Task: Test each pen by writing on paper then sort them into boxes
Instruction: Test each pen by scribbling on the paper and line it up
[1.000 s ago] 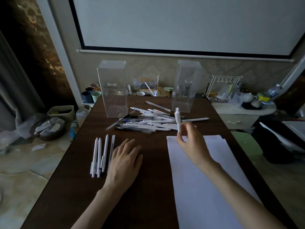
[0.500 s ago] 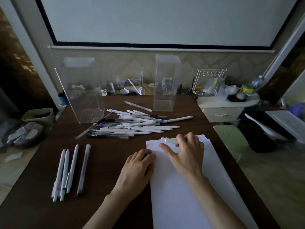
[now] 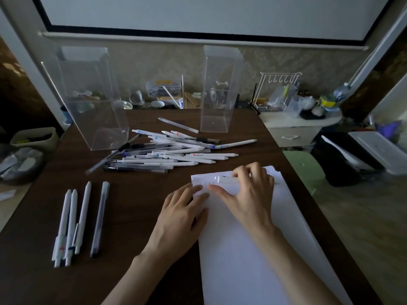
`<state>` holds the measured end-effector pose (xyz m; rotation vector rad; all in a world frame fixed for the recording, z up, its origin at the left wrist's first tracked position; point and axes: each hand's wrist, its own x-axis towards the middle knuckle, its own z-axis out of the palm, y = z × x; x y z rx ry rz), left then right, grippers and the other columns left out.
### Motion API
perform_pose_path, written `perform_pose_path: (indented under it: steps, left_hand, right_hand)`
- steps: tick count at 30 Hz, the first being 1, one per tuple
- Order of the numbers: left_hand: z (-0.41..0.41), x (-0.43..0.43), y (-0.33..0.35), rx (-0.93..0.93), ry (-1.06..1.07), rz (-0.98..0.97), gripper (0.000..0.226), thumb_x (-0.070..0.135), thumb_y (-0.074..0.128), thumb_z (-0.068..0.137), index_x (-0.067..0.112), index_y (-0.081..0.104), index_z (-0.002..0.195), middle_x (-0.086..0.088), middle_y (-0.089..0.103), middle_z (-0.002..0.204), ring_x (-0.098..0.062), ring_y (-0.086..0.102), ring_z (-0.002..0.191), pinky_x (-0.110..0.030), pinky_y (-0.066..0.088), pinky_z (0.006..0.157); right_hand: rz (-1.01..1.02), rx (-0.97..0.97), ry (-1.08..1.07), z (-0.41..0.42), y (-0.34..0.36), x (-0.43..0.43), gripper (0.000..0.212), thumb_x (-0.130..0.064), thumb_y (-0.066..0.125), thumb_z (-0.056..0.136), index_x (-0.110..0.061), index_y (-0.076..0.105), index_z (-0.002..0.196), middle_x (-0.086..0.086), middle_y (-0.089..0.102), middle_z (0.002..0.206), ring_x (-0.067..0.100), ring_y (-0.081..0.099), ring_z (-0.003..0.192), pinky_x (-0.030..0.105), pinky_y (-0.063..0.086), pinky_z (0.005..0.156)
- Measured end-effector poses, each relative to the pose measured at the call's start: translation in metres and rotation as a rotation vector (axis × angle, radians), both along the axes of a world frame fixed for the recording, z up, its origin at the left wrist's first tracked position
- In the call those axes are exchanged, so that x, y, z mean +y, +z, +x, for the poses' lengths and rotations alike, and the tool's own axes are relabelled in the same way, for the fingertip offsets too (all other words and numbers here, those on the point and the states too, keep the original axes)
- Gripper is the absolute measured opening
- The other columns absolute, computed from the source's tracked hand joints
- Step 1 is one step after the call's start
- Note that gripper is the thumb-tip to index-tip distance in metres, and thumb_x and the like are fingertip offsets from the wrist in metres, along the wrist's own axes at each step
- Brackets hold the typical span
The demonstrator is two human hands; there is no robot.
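Dark wood table fills the view, with a big projector screen on the wall behind it. All the action is at the near right, on the white paper that runs from mid-table down to the near edge.

The right hand is up at the sheet's far end, fingers curled over a white pen and gripping it. The pen lies low, almost flat across the top of the sheet, its clip end poking out to the left of the fingers. Its tip is hidden under the hand, so I cannot tell whether it meets the paper.

The left hand is spread flat and holds nothing. Its palm is on the wood and its straight fingertips press on the paper's left edge, just beside the right thumb.

Further out, a loose pile of pens sprawls across the middle of the table, mostly white barrels with a few dark and clear ones. Off to the left, well apart from the pile, four pens in a row lie side by side.

At the back stand two tall clear boxes, the left box and the right box, both upright. One lone pen lies between them, near the right box's foot. A white wire rack sits on a side cabinet beyond the table's right edge.
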<state>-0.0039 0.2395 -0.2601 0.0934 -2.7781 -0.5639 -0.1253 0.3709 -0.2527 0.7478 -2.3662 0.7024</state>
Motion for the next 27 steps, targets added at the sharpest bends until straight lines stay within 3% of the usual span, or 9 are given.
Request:
perform_pose_path:
  steps: [2,5,9,11,13,16,20,23,27]
  left_hand:
    - [0.001,0.002,0.002,-0.022,-0.114,-0.044,0.045,0.044,0.034,0.094,0.023,0.052,0.13,0.001,0.047,0.139,-0.02,0.037,0.132,-0.036,0.029,0.104]
    - [0.001,0.005,-0.002,-0.114,-0.228,-0.109,0.053,0.053,0.025,0.094,0.028,0.043,0.137,0.006,0.032,0.15,-0.016,0.025,0.139,-0.038,0.019,0.109]
    - [0.0,0.004,-0.004,-0.166,-0.222,-0.083,0.059,0.057,0.022,0.092,0.03,0.035,0.142,0.007,0.024,0.153,-0.015,0.018,0.142,-0.031,0.002,0.11]
    - [0.0,0.004,-0.003,-0.177,-0.224,-0.076,0.06,0.057,0.02,0.091,0.031,0.031,0.144,0.008,0.02,0.154,-0.013,0.013,0.143,-0.027,-0.002,0.109]
    - [0.0,0.004,-0.002,-0.175,-0.225,-0.07,0.059,0.056,0.022,0.091,0.032,0.032,0.144,0.008,0.021,0.154,-0.013,0.014,0.142,-0.027,0.0,0.109]
    - [-0.001,0.005,0.0,-0.157,-0.211,-0.068,0.054,0.054,0.028,0.092,0.03,0.041,0.139,0.007,0.034,0.149,-0.014,0.026,0.138,-0.033,0.015,0.109]
    - [-0.002,0.006,0.001,-0.144,-0.189,-0.055,0.053,0.056,0.03,0.091,0.03,0.046,0.135,0.008,0.042,0.142,-0.015,0.037,0.131,-0.034,0.026,0.105]
    - [-0.003,0.005,0.0,-0.155,-0.194,-0.056,0.055,0.057,0.028,0.091,0.03,0.043,0.137,0.006,0.036,0.147,-0.015,0.03,0.135,-0.037,0.024,0.109]
    - [-0.003,0.005,-0.002,-0.175,-0.177,-0.042,0.061,0.061,0.021,0.089,0.034,0.032,0.142,0.002,0.016,0.156,-0.016,0.006,0.144,-0.034,0.001,0.112]
  right_hand:
    - [-0.135,0.001,0.153,-0.001,0.003,0.002,0.038,-0.047,0.063,0.082,-0.011,0.062,0.093,0.006,0.054,0.092,0.017,0.054,0.078,0.03,0.046,0.063]
    - [-0.371,-0.076,0.297,0.002,0.013,0.007,0.028,-0.019,0.045,0.094,0.001,0.063,0.102,0.01,0.057,0.097,0.011,0.054,0.085,0.019,0.045,0.071]
    - [-0.496,-0.327,0.303,0.007,0.025,0.009,0.042,-0.03,0.031,0.093,-0.003,0.063,0.091,0.001,0.059,0.085,0.009,0.053,0.083,0.007,0.04,0.072]
    - [-0.527,-0.605,0.291,0.004,0.03,0.003,0.052,-0.05,0.035,0.096,-0.01,0.065,0.084,-0.001,0.064,0.071,0.003,0.056,0.067,0.01,0.042,0.063]
    - [-0.515,-0.786,0.312,-0.004,0.03,-0.004,0.05,-0.055,0.048,0.088,-0.01,0.066,0.077,0.001,0.067,0.065,0.001,0.057,0.056,0.014,0.042,0.057]
    - [-0.325,-0.764,0.289,-0.015,0.024,-0.015,0.036,-0.034,0.068,0.084,-0.005,0.054,0.068,0.002,0.058,0.056,0.005,0.048,0.05,0.014,0.036,0.051]
    - [-0.296,-0.752,0.214,-0.022,0.007,-0.025,0.036,-0.015,0.065,0.085,-0.013,0.039,0.061,0.001,0.043,0.051,0.007,0.038,0.047,0.021,0.031,0.048]
    - [-0.332,-0.731,0.177,-0.025,0.001,-0.026,0.039,-0.008,0.062,0.084,-0.016,0.035,0.056,0.006,0.044,0.05,0.014,0.041,0.049,0.027,0.034,0.05]
    - [-0.294,-0.688,0.208,-0.026,-0.002,-0.026,0.034,-0.012,0.062,0.086,-0.009,0.041,0.059,0.014,0.053,0.053,0.023,0.048,0.051,0.033,0.041,0.055]
